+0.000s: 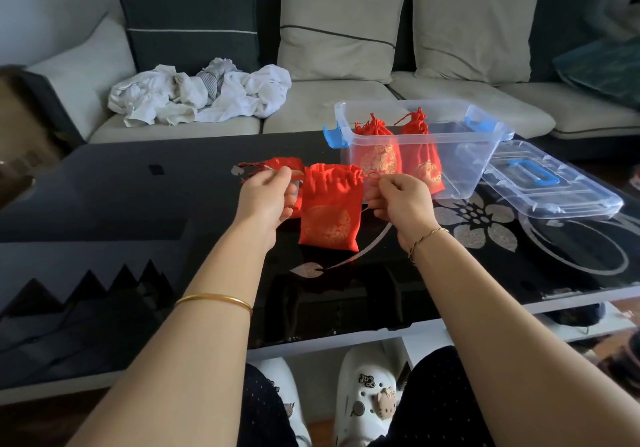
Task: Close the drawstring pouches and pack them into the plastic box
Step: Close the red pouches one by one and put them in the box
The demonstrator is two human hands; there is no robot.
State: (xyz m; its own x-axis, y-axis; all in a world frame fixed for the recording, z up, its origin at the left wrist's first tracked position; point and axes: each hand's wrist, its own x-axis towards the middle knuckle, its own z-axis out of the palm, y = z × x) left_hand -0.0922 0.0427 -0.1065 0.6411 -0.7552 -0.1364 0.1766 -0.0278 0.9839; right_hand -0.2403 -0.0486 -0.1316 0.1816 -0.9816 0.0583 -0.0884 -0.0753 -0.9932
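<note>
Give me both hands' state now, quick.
Left hand: pinches the red pouch drawstring, left end.
Right hand: pinches the drawstring, right end.

The rear pouch is largely covered by the left hand and the front pouch; its lower part cannot be seen. The cord ends are concealed where they are pinched by the left hand and the right hand. The table is cut off at both side edges, and the shoes at the bottom edge.

Arms outstretched; left grip, right grip each pinching drawstring.
</note>
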